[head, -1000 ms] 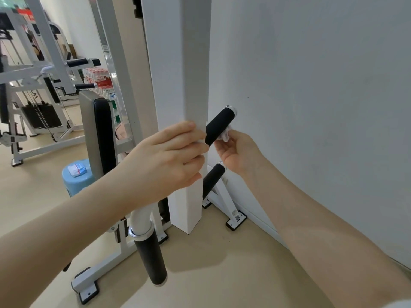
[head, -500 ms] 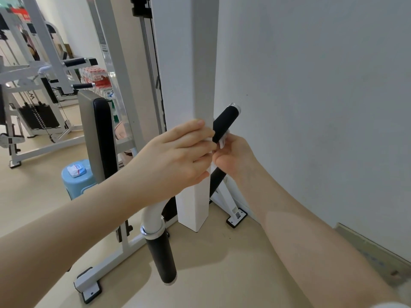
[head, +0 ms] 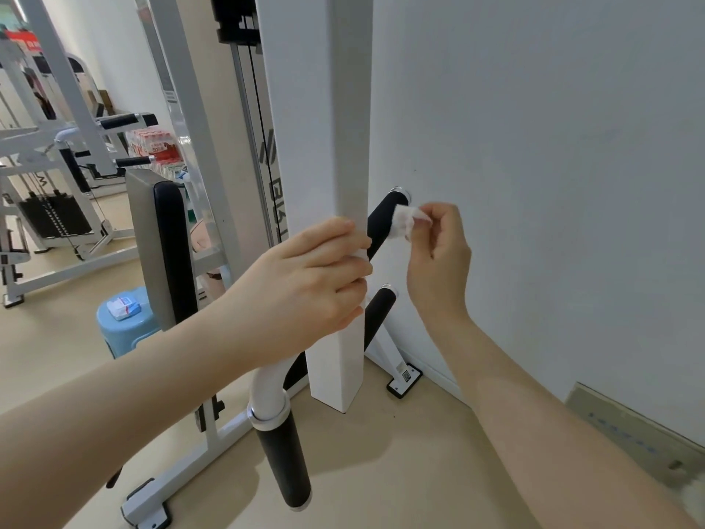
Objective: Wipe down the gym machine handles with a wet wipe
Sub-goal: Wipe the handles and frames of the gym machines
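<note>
A black foam handle (head: 381, 221) with a chrome end cap slants up beside the white post (head: 324, 147) of the gym machine. My right hand (head: 438, 257) pinches a small white wet wipe (head: 404, 221) against the handle's upper end. My left hand (head: 305, 284) grips the white bar at the handle's lower end, fingers curled round it. A second black handle (head: 379, 311) sits lower behind the post. A third black handle (head: 284, 463) hangs in front, below my left wrist.
A white wall (head: 553, 185) stands close on the right. The machine's black padded seat back (head: 168, 253) is at left, with a blue stool (head: 114, 330) carrying a small wipes pack (head: 124, 307). Other white machines (head: 45, 177) fill the far left. Beige floor lies below.
My right hand has slid the wipe from the handle's lower middle up to its top end. The view has shifted slightly; my left hand keeps its grip.
</note>
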Tool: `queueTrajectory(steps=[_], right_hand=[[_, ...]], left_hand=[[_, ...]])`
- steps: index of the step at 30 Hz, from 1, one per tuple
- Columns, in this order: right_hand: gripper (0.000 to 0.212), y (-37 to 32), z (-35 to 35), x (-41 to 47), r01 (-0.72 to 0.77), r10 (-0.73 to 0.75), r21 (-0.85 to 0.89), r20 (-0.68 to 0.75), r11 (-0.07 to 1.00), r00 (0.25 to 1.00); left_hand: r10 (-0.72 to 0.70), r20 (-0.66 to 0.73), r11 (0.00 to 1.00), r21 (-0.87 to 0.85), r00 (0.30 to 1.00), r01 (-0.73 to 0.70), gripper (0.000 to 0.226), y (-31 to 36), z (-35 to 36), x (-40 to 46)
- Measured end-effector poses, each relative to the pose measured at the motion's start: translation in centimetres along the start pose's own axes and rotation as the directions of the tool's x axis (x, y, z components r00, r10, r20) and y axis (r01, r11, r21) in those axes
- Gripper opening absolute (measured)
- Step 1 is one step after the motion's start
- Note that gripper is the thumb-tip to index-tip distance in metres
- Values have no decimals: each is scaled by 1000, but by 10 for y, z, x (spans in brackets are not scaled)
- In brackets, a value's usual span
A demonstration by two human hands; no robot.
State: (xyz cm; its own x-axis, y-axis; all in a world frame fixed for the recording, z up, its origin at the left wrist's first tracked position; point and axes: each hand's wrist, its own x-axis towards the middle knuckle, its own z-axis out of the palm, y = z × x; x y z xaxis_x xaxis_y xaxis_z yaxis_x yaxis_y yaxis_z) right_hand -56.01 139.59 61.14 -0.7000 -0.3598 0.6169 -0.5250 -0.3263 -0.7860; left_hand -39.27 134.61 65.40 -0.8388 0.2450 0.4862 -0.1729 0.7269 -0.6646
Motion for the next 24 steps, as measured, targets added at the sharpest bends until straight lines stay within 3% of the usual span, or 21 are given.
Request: queueTrajectory(steps=[2,4,6,7,11,16,20,24], right_hand=[[20,-9,0,10,212,-195,-68,200,975,960],[15,-16,9,15,396,-221,-177,597,901,771],[28,-10,17,26,574,-292,-131,758,808,584],[32,-8,17,35,613,-322,-112,770,782,550],[30,4,12,72,590,-298,-278,658,758,692],[42,3,12,63,668,-354,-117,773,735,526],[36,8,11,77,530,-236,-255,685,809,690],[31,4,9,66,487,-182,-158,795,859,579]], left_hand=[[-5,-6,1000,-4,1000,5,33,-1,0,-2],[-10,-2,1000,4,1000,10,33,-2,1,-2],[-9,9,1000,11,1000,9,33,-3,3,-2],[-6,14,1000,15,1000,6,33,-4,4,-3],[8,21,1000,2,1000,-8,29,-7,3,-5],[12,26,1000,-12,1000,-12,27,-8,2,-7],[13,38,1000,-15,999,-12,26,-7,3,-4],[-4,41,999,-49,999,6,28,-5,1,-5]])
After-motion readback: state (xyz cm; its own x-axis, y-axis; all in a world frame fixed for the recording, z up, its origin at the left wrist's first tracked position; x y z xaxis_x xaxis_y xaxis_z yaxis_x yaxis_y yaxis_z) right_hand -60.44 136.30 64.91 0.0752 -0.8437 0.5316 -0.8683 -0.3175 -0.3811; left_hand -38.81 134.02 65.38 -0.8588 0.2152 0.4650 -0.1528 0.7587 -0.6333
